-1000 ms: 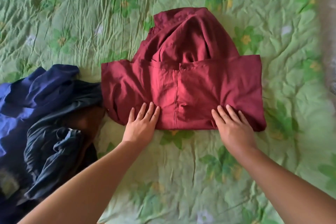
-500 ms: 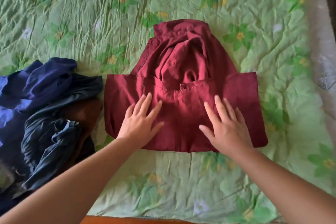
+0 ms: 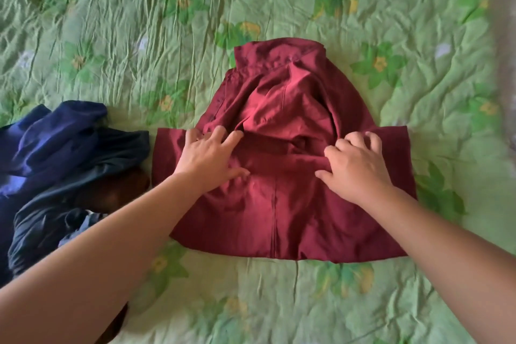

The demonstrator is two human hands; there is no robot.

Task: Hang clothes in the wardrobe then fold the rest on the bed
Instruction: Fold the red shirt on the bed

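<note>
Left hand (image 3: 208,155) spread flat on the maroon shirt (image 3: 279,218), fingers fanned and pretty much straight, tips right at the upper edge of the folded-up bottom panel, left of the shirt's middle seam. Not grabbing anything, just pressing down. Right hand (image 3: 356,165) on the other side of that seam, about level with it, but clawed up: fingers curled, thumb and forefinger pinching a little ridge of the maroon cloth running toward the seam.

Compared with half a second back: both palms lower on that panel then, all fingers laid out straight. Since then, slid up to the panel's top edge, and only the right one gone from flat to pinching. Same fold otherwise, bottom panel doubled up over the body, bunched upper part poking out beyond it, collar (image 3: 279,53) at the far end, still rumpled.

Shirt itself lying on the green flowery bedspread (image 3: 111,22), wrinkled quilt showing on every side of it. Heap of dark blue clothes (image 3: 55,148) just off the shirt's left edge, something brown (image 3: 117,193) tucked in on the side nearest the shirt. Touching or not, can't tell. Bare forearms reaching in from the shirt's near side.
</note>
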